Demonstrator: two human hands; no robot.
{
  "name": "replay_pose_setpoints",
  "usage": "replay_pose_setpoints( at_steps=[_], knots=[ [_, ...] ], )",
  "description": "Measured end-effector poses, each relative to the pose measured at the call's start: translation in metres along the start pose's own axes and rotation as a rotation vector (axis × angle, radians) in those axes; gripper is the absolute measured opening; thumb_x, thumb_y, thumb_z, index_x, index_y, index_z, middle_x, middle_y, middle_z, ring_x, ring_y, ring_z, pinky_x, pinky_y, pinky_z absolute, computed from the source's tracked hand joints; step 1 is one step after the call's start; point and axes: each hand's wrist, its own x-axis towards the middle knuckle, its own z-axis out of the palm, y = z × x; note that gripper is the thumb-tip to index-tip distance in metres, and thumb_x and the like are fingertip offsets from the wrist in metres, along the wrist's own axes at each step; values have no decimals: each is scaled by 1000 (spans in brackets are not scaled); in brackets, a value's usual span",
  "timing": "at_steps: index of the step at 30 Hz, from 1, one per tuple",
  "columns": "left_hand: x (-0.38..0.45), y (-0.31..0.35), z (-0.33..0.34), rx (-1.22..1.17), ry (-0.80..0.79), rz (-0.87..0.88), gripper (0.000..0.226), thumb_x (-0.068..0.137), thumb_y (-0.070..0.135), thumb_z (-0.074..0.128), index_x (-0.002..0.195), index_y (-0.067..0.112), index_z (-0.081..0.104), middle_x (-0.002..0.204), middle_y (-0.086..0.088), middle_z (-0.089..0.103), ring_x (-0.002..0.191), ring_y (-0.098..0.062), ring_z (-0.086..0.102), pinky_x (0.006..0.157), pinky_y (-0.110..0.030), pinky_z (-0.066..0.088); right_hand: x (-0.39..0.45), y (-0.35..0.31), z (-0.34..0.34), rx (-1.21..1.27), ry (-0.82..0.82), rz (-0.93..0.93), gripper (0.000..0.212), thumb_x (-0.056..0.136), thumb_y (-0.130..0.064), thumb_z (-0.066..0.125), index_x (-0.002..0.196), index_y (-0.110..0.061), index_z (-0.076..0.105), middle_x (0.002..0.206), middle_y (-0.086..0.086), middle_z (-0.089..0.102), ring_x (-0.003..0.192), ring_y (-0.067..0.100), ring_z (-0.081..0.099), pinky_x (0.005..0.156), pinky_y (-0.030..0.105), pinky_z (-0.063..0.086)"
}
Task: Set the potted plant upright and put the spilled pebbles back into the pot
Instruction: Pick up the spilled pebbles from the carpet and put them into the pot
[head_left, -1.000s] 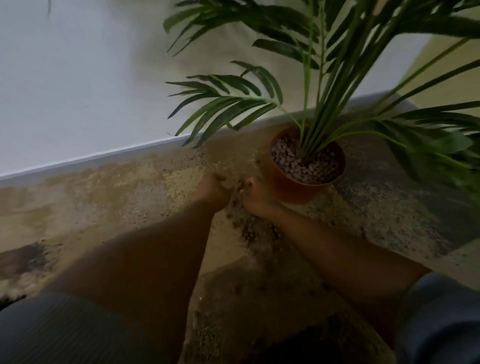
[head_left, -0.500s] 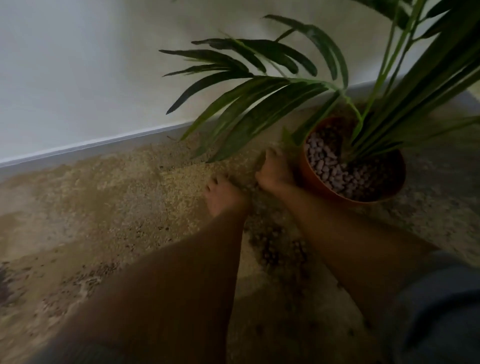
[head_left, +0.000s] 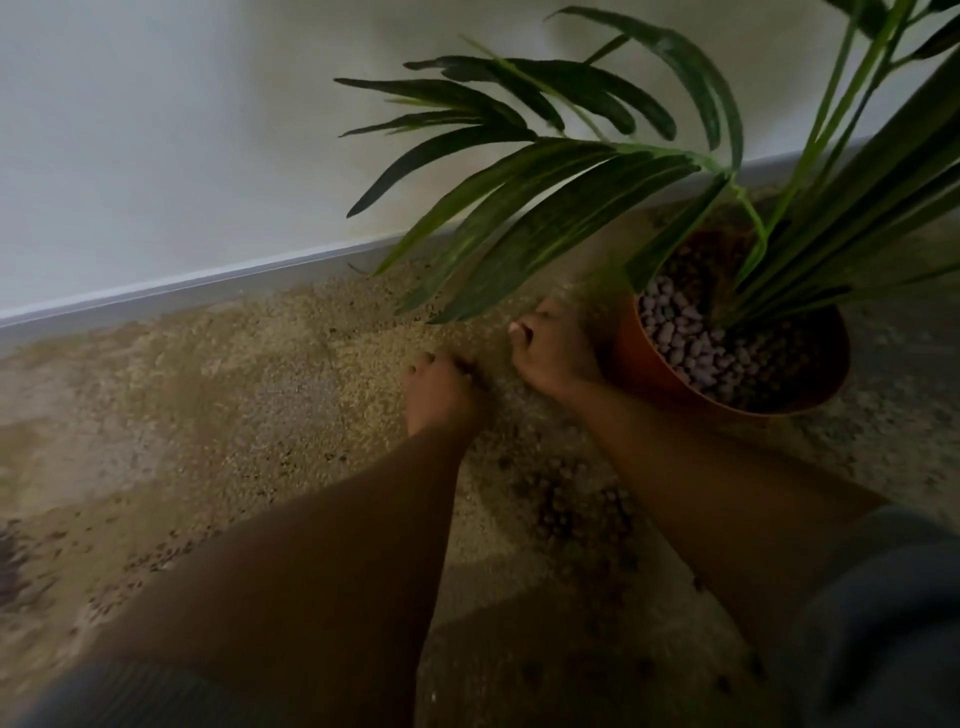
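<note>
An orange pot (head_left: 636, 366) stands upright on the speckled floor at the right, close to the wall. Long green palm fronds (head_left: 545, 208) rise from it and arch to the left. Pale pebbles (head_left: 685, 343) fill the pot. Dark spilled pebbles (head_left: 576, 506) lie scattered on the floor between my forearms. My left hand (head_left: 439, 392) rests on the floor with its fingers curled, left of the pot. My right hand (head_left: 553, 348) lies on the floor beside the pot's left wall, fingers curled. What either hand holds is hidden.
A white wall with a pale baseboard (head_left: 208, 283) runs along the far side of the floor. More dark bits (head_left: 150, 564) lie on the floor at the left. Grey sleeves cover my upper arms at the bottom corners.
The view has swung left and closer, so the pot now sits further right. My right hand has moved up beside the pot, and my left hand lies a little behind it.
</note>
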Motion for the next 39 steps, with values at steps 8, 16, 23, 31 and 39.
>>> replay_pose_setpoints(
  at_steps=[8,16,23,31,39],
  knots=[
    [-15,3,0,95,-180,303,37,92,24,54,129,27,58,130,-6,44,118,-25,46,104,-39,43,-51,9,-2,15,-69,-229,19,91,-25,50,92,-8,59,105,10,50,101,28,48,82,38,45],
    [-30,19,-3,163,-252,290,15,90,22,58,101,21,68,128,-7,47,110,-19,54,90,-30,48,-97,12,-10,-42,-111,-164,25,92,-26,48,106,-9,58,116,9,46,112,25,44,88,38,46],
    [-38,24,-2,334,-299,255,38,90,34,55,119,10,59,133,-13,41,126,-29,38,100,-36,42,-131,14,-24,-55,-171,-146,36,98,-33,41,116,-9,61,126,11,46,120,26,43,99,39,42],
    [-60,18,8,521,-286,483,27,90,35,54,113,23,61,127,-5,47,125,-30,36,98,-40,44,-152,24,-34,26,-288,-189,36,98,-35,49,122,-10,59,126,11,43,120,26,42,96,39,45],
    [-76,16,-3,401,-335,426,30,92,19,56,121,16,61,133,-11,49,125,-28,46,101,-35,40,-165,25,-35,148,-336,-165,32,96,-28,56,120,-8,63,119,10,46,109,24,50,96,33,42]
  ],
)
